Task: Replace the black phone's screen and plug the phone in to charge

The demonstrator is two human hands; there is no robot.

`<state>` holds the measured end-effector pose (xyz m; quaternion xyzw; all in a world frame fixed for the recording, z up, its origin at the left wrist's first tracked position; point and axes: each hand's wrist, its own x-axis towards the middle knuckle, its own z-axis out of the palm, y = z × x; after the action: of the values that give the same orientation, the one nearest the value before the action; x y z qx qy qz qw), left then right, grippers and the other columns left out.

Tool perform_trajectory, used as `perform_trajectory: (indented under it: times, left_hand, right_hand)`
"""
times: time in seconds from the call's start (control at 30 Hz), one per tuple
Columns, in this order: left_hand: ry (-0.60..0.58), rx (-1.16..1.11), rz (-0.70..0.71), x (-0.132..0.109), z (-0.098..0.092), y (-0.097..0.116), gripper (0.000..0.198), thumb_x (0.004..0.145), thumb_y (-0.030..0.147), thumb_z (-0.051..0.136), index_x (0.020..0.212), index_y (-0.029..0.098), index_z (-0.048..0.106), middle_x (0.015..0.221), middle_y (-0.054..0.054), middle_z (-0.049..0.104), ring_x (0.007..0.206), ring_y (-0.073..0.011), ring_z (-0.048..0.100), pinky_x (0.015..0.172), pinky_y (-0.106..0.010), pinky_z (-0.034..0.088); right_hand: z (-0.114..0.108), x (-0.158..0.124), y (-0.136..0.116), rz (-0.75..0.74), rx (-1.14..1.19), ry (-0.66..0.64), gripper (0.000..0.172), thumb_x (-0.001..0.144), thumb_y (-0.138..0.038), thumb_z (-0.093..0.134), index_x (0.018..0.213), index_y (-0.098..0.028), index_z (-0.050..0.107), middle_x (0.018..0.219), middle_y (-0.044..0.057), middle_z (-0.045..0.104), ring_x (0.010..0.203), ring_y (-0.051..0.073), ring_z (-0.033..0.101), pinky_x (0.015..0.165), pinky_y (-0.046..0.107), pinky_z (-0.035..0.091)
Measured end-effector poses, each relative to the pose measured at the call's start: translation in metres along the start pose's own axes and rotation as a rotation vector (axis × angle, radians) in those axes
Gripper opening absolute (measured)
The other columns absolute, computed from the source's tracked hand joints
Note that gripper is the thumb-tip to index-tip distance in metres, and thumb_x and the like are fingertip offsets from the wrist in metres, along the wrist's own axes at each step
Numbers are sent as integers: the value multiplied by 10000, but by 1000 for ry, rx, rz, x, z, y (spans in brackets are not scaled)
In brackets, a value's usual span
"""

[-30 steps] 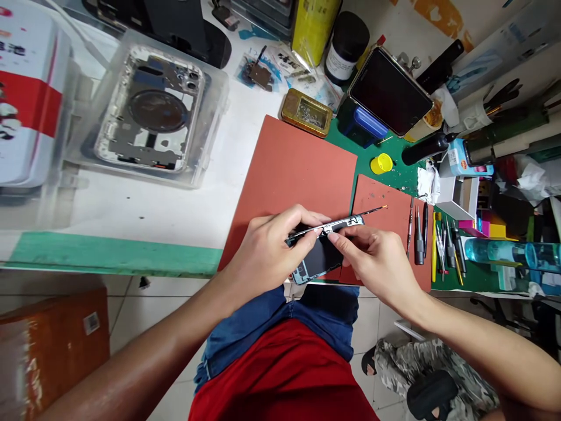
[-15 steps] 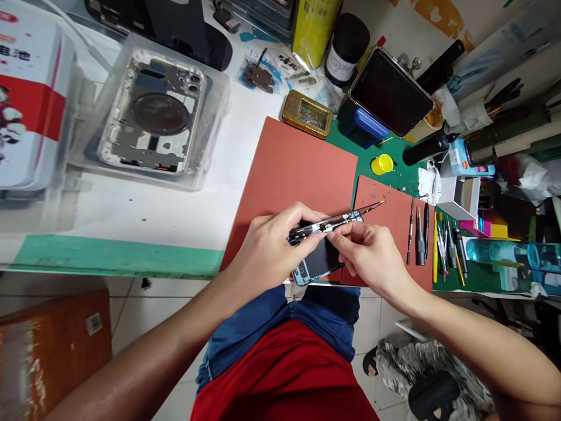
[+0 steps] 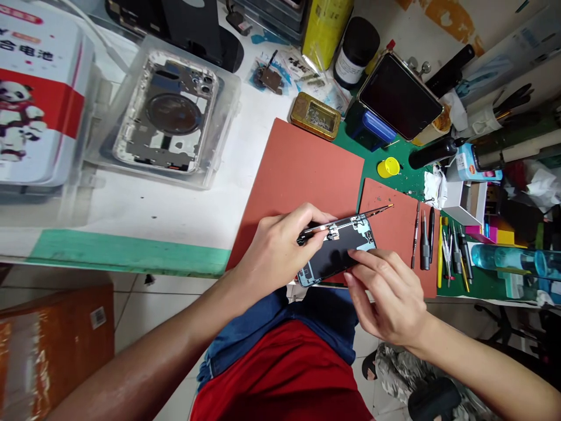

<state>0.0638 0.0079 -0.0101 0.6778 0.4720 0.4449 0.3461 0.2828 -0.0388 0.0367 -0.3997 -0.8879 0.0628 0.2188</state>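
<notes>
My left hand (image 3: 284, 237) is closed round one end of a dark smartphone that has been opened up. Its inner side, the display panel's back (image 3: 335, 257), faces upward with black sheet, pale blue patches and small metal brackets. A thin dark strip with an orange tip (image 3: 383, 208) sticks out past the phone's far right corner. At the panel's lower right, my right hand (image 3: 388, 292) has its index fingertip on or just over the dark back. The thumb is apart from it by the near edge, and the other fingers are loosely bent.
Brown-red mats (image 3: 311, 169) lie under the phone. Tweezers and drivers (image 3: 447, 248) are lined up at right. Behind stand a yellow cap (image 3: 388, 168), a gold tin (image 3: 315, 116) and a propped phone (image 3: 400, 96). A clear box (image 3: 210, 175) holding a phone housing is at left.
My right hand has moved right and toward me, off the upper edge, its pinch loosened. The phone's inner side now shows more fully. My left hand keeps its hold. The view has shifted slightly.
</notes>
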Motion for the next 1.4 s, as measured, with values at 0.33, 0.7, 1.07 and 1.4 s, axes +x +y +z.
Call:
perform_trajectory:
  times: [0.33, 0.7, 1.07, 1.4]
  left_hand:
    - [-6, -11, 36, 1, 1, 0, 185, 971, 36, 699, 1053, 198, 666, 1124, 5, 841, 1019, -127, 811, 869, -209, 623]
    - [-12, 3, 122, 2, 3, -2, 191, 967, 18, 716, 1052, 175, 647, 1135, -4, 839, 1021, -114, 809, 832, -164, 604]
    - [-64, 6, 163, -2, 2, -5, 216, 961, 15, 721, 1059, 181, 625, 1168, -23, 831, 1057, -143, 809, 899, -200, 609]
    - [-92, 49, 175, -5, -1, -5, 208, 973, 30, 703, 1097, 178, 628, 1199, -48, 827, 1043, -174, 814, 869, -244, 620]
  right_hand:
    - [18, -4, 17, -107, -163, -164, 133, 966, -137, 650, 1091, -124, 695, 1437, 210, 716, 1216, 397, 660, 898, 496, 548]
    - [21, -7, 19, -115, -225, -156, 130, 985, -152, 616, 1081, -121, 697, 1450, 198, 711, 1267, 392, 655, 966, 504, 495]
    - [21, -7, 21, -150, -312, -190, 208, 1045, -280, 568, 1112, -135, 701, 1422, 195, 731, 1315, 386, 630, 1008, 499, 461]
    - [18, -7, 24, -283, -412, -230, 323, 1052, -390, 608, 1187, -118, 719, 1322, 179, 783, 1287, 381, 632, 1057, 505, 413]
